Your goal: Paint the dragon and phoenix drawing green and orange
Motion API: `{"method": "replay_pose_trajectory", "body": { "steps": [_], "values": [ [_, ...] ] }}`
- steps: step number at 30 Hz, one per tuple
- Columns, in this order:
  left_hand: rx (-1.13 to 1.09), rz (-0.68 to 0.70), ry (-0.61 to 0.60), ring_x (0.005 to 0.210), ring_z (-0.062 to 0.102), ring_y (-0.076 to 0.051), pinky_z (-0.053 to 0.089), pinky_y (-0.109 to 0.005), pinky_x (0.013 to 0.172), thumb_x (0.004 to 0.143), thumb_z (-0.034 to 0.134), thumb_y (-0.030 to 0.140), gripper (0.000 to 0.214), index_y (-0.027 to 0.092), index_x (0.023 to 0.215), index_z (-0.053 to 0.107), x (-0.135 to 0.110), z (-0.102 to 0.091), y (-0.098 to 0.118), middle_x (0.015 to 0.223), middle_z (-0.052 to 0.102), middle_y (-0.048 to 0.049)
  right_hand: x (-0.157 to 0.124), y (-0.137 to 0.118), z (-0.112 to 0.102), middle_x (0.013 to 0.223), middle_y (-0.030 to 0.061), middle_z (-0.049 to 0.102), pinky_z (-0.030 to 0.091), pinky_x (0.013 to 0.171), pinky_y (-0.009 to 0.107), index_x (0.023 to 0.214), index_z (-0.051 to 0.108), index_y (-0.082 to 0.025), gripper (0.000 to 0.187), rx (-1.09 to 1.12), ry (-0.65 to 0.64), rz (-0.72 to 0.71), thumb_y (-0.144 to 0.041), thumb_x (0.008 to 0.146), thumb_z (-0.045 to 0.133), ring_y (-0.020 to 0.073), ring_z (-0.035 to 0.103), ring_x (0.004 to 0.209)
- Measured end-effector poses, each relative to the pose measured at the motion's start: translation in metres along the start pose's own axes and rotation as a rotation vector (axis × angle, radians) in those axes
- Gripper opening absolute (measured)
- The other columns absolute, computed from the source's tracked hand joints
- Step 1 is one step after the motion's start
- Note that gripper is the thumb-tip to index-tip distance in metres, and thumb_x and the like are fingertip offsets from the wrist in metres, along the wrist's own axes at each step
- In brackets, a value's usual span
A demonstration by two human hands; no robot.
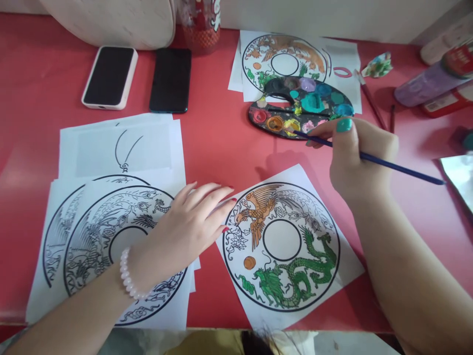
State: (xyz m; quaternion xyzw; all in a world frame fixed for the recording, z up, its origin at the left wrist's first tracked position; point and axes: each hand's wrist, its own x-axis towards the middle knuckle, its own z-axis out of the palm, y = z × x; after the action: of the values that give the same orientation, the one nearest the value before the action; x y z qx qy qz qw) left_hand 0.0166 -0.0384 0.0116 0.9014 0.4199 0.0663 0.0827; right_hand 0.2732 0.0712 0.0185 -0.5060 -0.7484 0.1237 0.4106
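Observation:
My right hand (364,158) pinches a blue-handled paintbrush (401,170), its tip at the yellow and orange wells of a black paint palette (303,114). My left hand (201,214) lies flat, fingers spread, its fingertips by the left edge of a printed sheet (303,319). That sheet carries a ring design with a green-painted dragon (295,281) and a partly orange phoenix (258,207); the phoenix's tail is unpainted. Beneath my left hand and wrist is a stack of unpainted printed sheets (84,308), partly hidden by my forearm.
A white-cased device (110,77) and a black phone (170,80) lie at the back left, near a clear bottle (201,27). Another painted sheet (254,84) sits under the palette. Paint bottles (424,84) and a red-handled brush (373,103) lie at the right on the red table (221,128).

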Motion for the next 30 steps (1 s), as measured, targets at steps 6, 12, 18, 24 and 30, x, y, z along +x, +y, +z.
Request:
{"method": "replay_pose_trajectory", "body": {
  "steps": [6, 12, 18, 24, 30],
  "values": [
    [-0.011, -0.045, -0.002, 0.121, 0.047, -0.03, 0.039, -0.057, 0.101, 0.094, 0.045, 0.021, 0.031, 0.016, 0.124, 0.053, -0.001, -0.002, 0.001, 0.133, 0.051, -0.0119, -0.032, -0.025, -0.015, 0.067, 0.0044, 0.064, 0.044, 0.055, 0.032, 0.077, 0.068, -0.017, 0.043, 0.433, -0.025, 0.158, -0.049, 0.092, 0.044, 0.0158, 0.062, 0.061],
    [-0.052, -0.062, 0.052, 0.121, 0.047, -0.031, 0.041, -0.057, 0.1, 0.094, 0.045, 0.022, 0.032, 0.015, 0.125, 0.051, -0.001, -0.003, 0.001, 0.131, 0.052, -0.013, -0.079, -0.05, -0.021, 0.059, -0.004, 0.042, 0.032, 0.049, 0.027, 0.071, 0.048, -0.02, 0.019, 0.533, -0.175, 0.178, -0.013, 0.081, 0.062, 0.0087, 0.04, 0.051],
    [-0.053, -0.068, 0.035, 0.123, 0.046, -0.03, 0.039, -0.057, 0.102, 0.094, 0.043, 0.021, 0.033, 0.016, 0.126, 0.05, -0.001, -0.003, 0.0, 0.133, 0.051, -0.0118, -0.083, -0.051, -0.013, 0.06, -0.0043, 0.037, 0.03, 0.049, 0.026, 0.072, 0.041, -0.021, 0.024, 0.504, -0.315, 0.091, -0.006, 0.081, 0.057, 0.0093, 0.039, 0.055],
    [-0.046, -0.071, 0.013, 0.123, 0.045, -0.03, 0.039, -0.057, 0.103, 0.094, 0.044, 0.02, 0.032, 0.015, 0.124, 0.052, 0.001, -0.004, 0.001, 0.133, 0.051, -0.0119, -0.081, -0.051, -0.011, 0.06, -0.0049, 0.037, 0.032, 0.05, 0.025, 0.073, 0.041, -0.021, 0.023, 0.482, -0.348, 0.053, -0.005, 0.08, 0.056, 0.0086, 0.039, 0.055],
    [-0.042, -0.066, 0.01, 0.123, 0.045, -0.03, 0.039, -0.056, 0.104, 0.094, 0.044, 0.02, 0.032, 0.014, 0.123, 0.053, 0.0, -0.004, 0.001, 0.133, 0.051, -0.012, -0.082, -0.053, -0.009, 0.059, -0.0047, 0.036, 0.031, 0.048, 0.025, 0.073, 0.041, -0.022, 0.024, 0.384, -0.352, 0.052, -0.006, 0.08, 0.058, 0.0095, 0.041, 0.055]
  ]
}}
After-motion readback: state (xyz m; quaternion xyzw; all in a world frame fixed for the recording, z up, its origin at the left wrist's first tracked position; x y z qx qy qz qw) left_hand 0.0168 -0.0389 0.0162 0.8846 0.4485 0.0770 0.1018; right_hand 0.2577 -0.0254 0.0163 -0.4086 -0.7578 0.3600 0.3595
